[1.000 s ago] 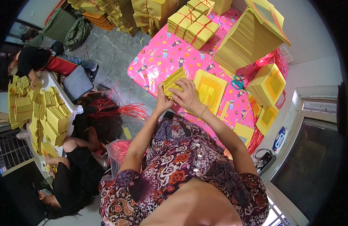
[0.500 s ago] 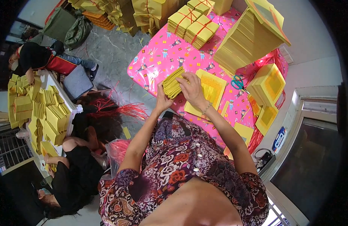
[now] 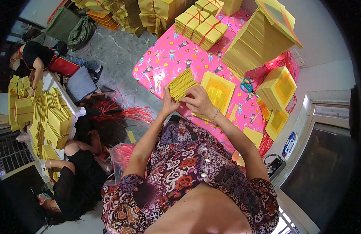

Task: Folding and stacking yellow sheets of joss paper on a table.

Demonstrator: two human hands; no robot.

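A thick bundle of folded yellow paper (image 3: 182,83) is held edge-up over the near left part of the pink table. My left hand (image 3: 170,100) grips its left side and lower end, fingers wrapped round it. My right hand (image 3: 199,100) is closed at the bundle's lower right corner, thumb and fingertips pinching near the paper edges. Whether it holds one fold or several is too small to tell. Just right of the bundle, partly behind my right hand, lies a flat stack of yellow sheets (image 3: 224,91) with a printed golden square.
The pink patterned table (image 3: 157,58) bears teal-handled scissors (image 3: 247,85), red-tied yellow paper bundles (image 3: 209,33), a tall paper stack (image 3: 252,43) and a shorter stack (image 3: 280,87). Red strings (image 3: 128,111) hang left. Two people work at a white table (image 3: 73,113) piled with yellow paper.
My right hand has slid down from the bundle's upper right side to its lower right corner. The left hand stays in place. At the other table, one person's arm has shifted.
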